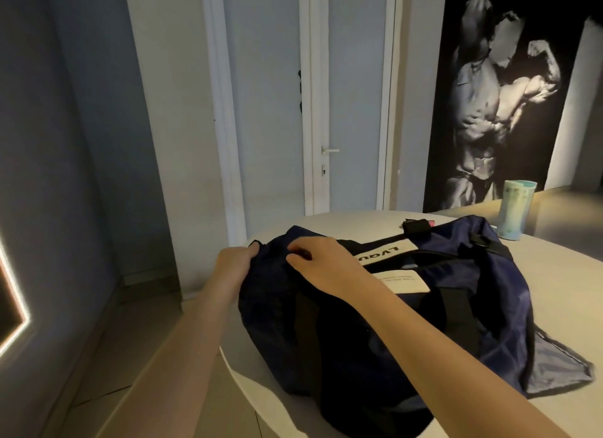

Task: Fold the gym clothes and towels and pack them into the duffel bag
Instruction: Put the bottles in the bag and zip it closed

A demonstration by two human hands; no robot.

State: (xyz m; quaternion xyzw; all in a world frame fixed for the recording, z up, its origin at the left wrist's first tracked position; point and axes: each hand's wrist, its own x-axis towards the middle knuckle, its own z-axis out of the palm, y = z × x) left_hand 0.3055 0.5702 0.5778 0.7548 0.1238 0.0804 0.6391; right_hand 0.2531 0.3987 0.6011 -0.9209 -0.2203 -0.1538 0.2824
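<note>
Clamping the left hand on the left end of the duffel bag, lying at the near edge of the table, and pinching its top with the curled right hand, risking a jammed zip or the bag sliding off under a hard tug.

A pale tumbler stands on the white table (bodybuilder poster behind).

One bag is lying on one table, with one tumbler standing beside it. Two hands are showing: a left hand and a right hand. The bag is carrying two white patches, a far patch and a near patch. One poster is hanging behind.
</note>
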